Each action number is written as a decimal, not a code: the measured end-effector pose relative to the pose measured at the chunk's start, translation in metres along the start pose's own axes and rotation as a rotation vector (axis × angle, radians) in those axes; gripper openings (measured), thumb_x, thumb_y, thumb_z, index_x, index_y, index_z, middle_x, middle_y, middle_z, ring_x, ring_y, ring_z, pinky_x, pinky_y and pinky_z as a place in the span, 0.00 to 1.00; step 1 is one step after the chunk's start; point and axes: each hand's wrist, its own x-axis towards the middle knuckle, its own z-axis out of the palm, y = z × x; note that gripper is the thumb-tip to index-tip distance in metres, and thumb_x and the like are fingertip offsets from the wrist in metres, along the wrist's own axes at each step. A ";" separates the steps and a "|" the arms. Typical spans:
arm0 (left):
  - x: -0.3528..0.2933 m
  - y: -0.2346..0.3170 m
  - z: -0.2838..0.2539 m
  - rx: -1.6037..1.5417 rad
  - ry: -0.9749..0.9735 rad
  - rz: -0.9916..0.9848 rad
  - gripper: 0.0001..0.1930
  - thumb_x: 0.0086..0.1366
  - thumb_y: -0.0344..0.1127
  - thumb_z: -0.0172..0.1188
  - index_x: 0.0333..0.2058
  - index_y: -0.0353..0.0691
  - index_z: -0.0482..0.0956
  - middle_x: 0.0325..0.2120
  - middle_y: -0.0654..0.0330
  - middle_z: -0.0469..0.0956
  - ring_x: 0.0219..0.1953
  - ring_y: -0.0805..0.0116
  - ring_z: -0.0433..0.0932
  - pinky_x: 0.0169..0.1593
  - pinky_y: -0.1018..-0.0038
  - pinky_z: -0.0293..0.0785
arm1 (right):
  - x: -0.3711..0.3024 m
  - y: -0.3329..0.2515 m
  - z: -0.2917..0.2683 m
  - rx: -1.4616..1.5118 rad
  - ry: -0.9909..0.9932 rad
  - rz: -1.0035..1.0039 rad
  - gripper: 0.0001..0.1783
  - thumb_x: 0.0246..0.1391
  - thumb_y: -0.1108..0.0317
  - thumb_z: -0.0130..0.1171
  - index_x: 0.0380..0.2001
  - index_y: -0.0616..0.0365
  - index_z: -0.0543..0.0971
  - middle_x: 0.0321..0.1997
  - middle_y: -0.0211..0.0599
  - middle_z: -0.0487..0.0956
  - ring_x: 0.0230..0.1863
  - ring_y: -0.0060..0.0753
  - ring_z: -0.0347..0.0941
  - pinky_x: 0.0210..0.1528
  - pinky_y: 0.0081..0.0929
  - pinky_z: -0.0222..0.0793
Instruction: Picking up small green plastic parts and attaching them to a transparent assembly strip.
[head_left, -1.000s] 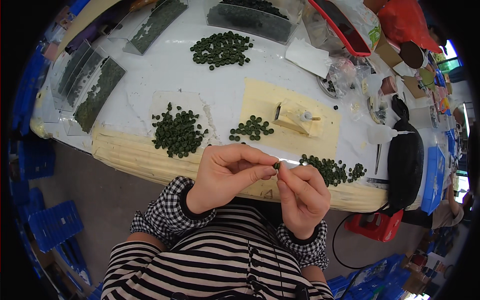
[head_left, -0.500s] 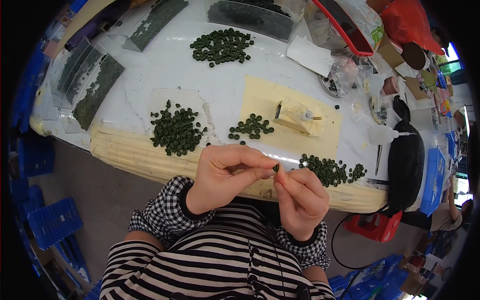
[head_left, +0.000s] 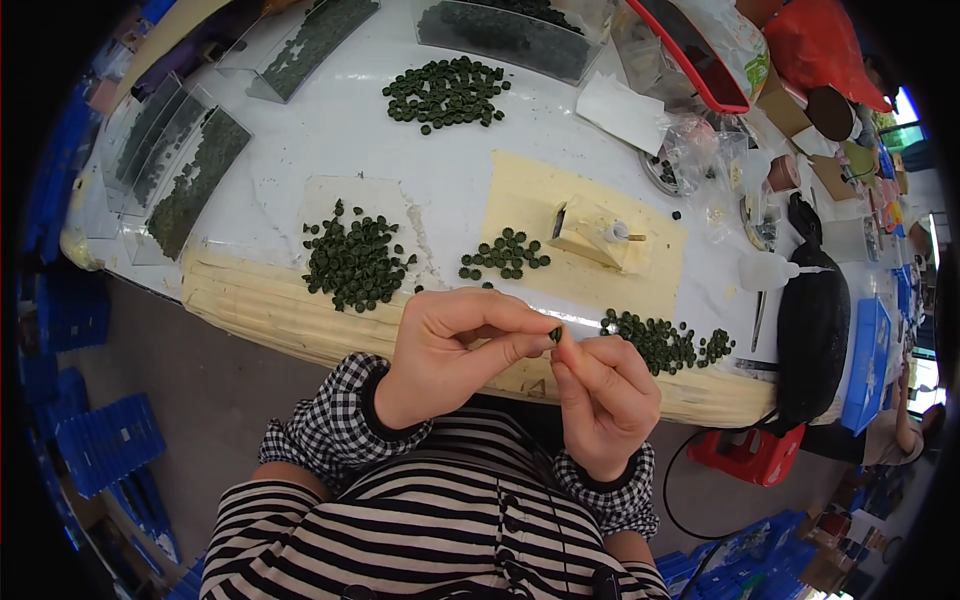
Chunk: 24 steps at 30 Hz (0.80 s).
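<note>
Green piece (head_left: 555, 335) was off the table (head_left: 285, 140), near its padded edge (head_left: 260, 298). Left pile (head_left: 358, 262), small cluster (head_left: 507, 255) and right pile (head_left: 650, 342) lay beyond; far pile (head_left: 445, 92) farther back. Block (head_left: 600, 238) stood on yellow sheet (head_left: 512, 190). Clear bin (head_left: 490, 45) cut off at top; fingers covered most of the piece. Left hand (head_left: 437, 352) pinched it, thumb to forefinger. Right hand (head_left: 607, 400) was half curled, forefinger apparently touching it; could not tell whether that hand gripped too.
</note>
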 end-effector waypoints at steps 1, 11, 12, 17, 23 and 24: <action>0.000 0.000 0.000 -0.007 0.003 -0.002 0.09 0.61 0.19 0.60 0.41 0.30 0.81 0.35 0.53 0.82 0.39 0.71 0.81 0.44 0.79 0.79 | 0.001 -0.001 0.000 -0.001 0.000 0.003 0.16 0.47 0.86 0.62 0.42 0.65 0.82 0.31 0.38 0.77 0.30 0.28 0.73 0.33 0.19 0.67; -0.001 0.001 -0.001 -0.044 0.000 -0.012 0.10 0.61 0.18 0.60 0.42 0.29 0.81 0.36 0.53 0.81 0.41 0.70 0.81 0.46 0.78 0.78 | 0.003 0.003 0.002 -0.036 0.052 -0.080 0.20 0.45 0.84 0.65 0.44 0.63 0.82 0.28 0.33 0.76 0.26 0.26 0.71 0.28 0.19 0.67; -0.001 0.002 0.000 -0.045 -0.002 -0.017 0.10 0.61 0.18 0.60 0.42 0.29 0.81 0.37 0.53 0.81 0.41 0.70 0.81 0.46 0.78 0.78 | 0.003 0.003 0.002 -0.038 0.047 -0.087 0.20 0.44 0.84 0.65 0.44 0.63 0.82 0.28 0.34 0.76 0.26 0.26 0.71 0.28 0.19 0.67; 0.000 0.002 0.000 -0.030 -0.004 -0.008 0.10 0.60 0.18 0.60 0.41 0.30 0.82 0.36 0.52 0.82 0.39 0.70 0.81 0.45 0.79 0.78 | 0.004 0.004 0.003 -0.026 0.033 -0.093 0.20 0.44 0.84 0.65 0.44 0.64 0.82 0.28 0.35 0.76 0.26 0.27 0.71 0.29 0.19 0.68; 0.001 -0.003 0.000 0.128 -0.001 0.128 0.10 0.58 0.19 0.62 0.39 0.32 0.83 0.33 0.54 0.83 0.37 0.71 0.82 0.41 0.79 0.77 | 0.002 0.002 0.001 0.021 0.015 -0.036 0.20 0.44 0.84 0.65 0.44 0.63 0.83 0.29 0.35 0.76 0.26 0.27 0.72 0.29 0.20 0.68; 0.001 -0.003 0.000 0.127 0.002 0.120 0.10 0.58 0.19 0.62 0.39 0.32 0.83 0.33 0.54 0.83 0.37 0.71 0.82 0.40 0.79 0.77 | 0.001 0.003 0.001 0.021 0.013 -0.035 0.20 0.44 0.84 0.65 0.44 0.63 0.83 0.29 0.35 0.76 0.26 0.27 0.72 0.29 0.20 0.68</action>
